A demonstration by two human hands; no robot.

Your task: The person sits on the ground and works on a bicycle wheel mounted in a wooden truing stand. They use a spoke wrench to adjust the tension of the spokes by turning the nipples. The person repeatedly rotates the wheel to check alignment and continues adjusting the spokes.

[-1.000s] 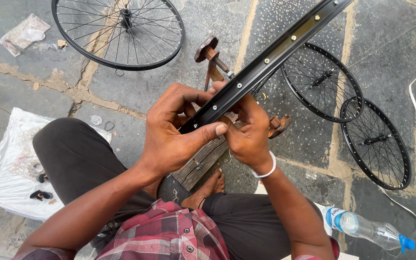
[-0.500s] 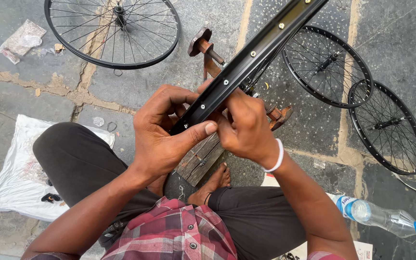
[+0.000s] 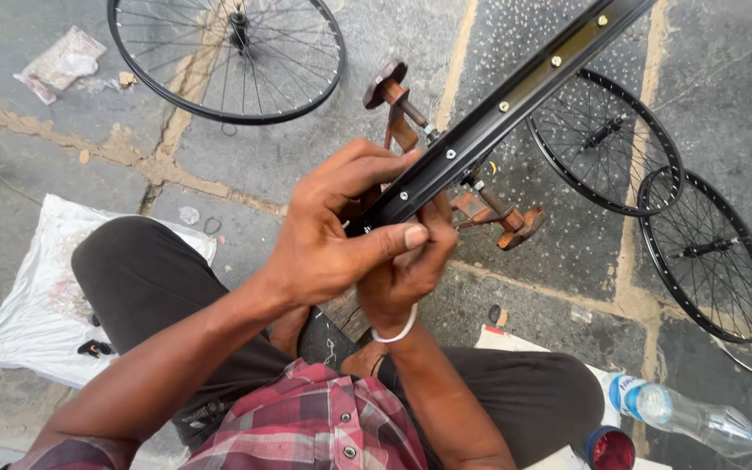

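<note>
We hold a black rim [image 3: 515, 100] that runs from our hands up toward the top right, its inner channel with a brass-coloured strip and small nipple heads facing us. Our left hand [image 3: 337, 235] is wrapped around the rim's near end, fingers over the top edge and thumb pressed along the lower edge. Our right hand [image 3: 411, 274] sits just under the rim, right beside the left thumb, fingers curled and pinched narrow against the rim's underside; what they pinch is hidden. A white band [image 3: 393, 333] circles the right wrist.

Behind the rim, touching or just below it, stands a rusty stand [image 3: 489, 209] with round end pieces. Above the rim's near end lies a spoked wheel [image 3: 228, 57] on the stone floor [image 3: 245, 165]. Right of the rim lie two smaller black wheels [image 3: 707, 252], overlapping. Left of our knee is a white sack [image 3: 36, 305]. Well below the rim, at the lower right, lies a plastic bottle [image 3: 681, 418] beside a red cap [image 3: 611, 450].
</note>
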